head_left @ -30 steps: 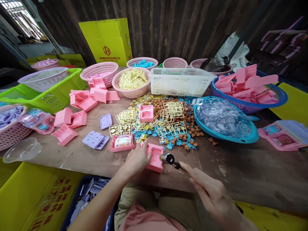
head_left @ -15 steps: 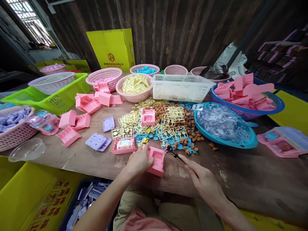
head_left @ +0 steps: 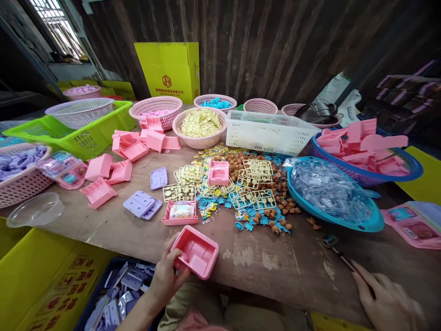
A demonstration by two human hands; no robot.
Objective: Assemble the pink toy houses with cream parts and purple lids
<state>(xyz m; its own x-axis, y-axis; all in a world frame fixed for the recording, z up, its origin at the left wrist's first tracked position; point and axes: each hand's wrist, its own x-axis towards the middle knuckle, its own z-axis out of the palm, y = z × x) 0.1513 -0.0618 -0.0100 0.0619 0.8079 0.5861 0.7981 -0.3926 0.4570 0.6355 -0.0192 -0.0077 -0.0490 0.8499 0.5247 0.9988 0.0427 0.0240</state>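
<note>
My left hand (head_left: 168, 271) grips a pink plastic toy box (head_left: 196, 253) by its left wall, thumb at the rim, its hollow side turned up towards me. Far over to the right, my right hand (head_left: 386, 294) is closed around the handle of a slim dark tool (head_left: 339, 255) with a rounded, shiny head, low over the tabletop; its exact kind is unclear. Just beyond the held box sits a pink tray (head_left: 180, 220) with a wrapped packet (head_left: 182, 210) in it. Lilac plates (head_left: 139, 203) lie to its left.
Cream part frames (head_left: 260, 200), brown figures (head_left: 237, 161) and another pink piece (head_left: 218, 173) are heaped mid-table. A turquoise basin (head_left: 375, 220) of clear packets stands right, a blue basket (head_left: 415, 170) of pink parts behind it. Pink shells (head_left: 99, 193) lie left.
My left hand has drawn the pink box left and towards me and turned it from its windowed face to its hollow side. My right hand has moved right with the tool, away from the box.
</note>
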